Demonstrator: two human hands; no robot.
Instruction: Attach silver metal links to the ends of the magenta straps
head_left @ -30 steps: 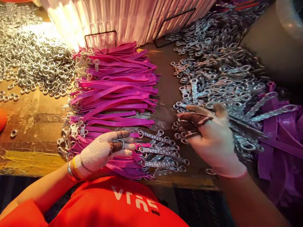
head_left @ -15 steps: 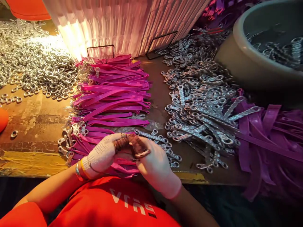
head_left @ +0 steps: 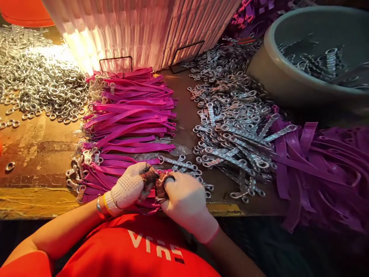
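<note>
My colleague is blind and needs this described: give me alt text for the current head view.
A person's gloved left hand and right hand are close together above magenta straps on a worktable; anything they hold is hidden. Metal rings are heaped at left; metal chain strips, purple straps and a grey tub are at right.

The white-gloved left hand (head_left: 128,188) and right hand (head_left: 184,196) come together above the pink straps (head_left: 129,129), and what is between their fingers (head_left: 150,176) is hidden. On the table (head_left: 43,154), a heap of metal rings (head_left: 57,90) lies left of the straps, and a pile of chain-like pieces (head_left: 233,134) lies right, beside a grey tub (head_left: 269,61).
</note>
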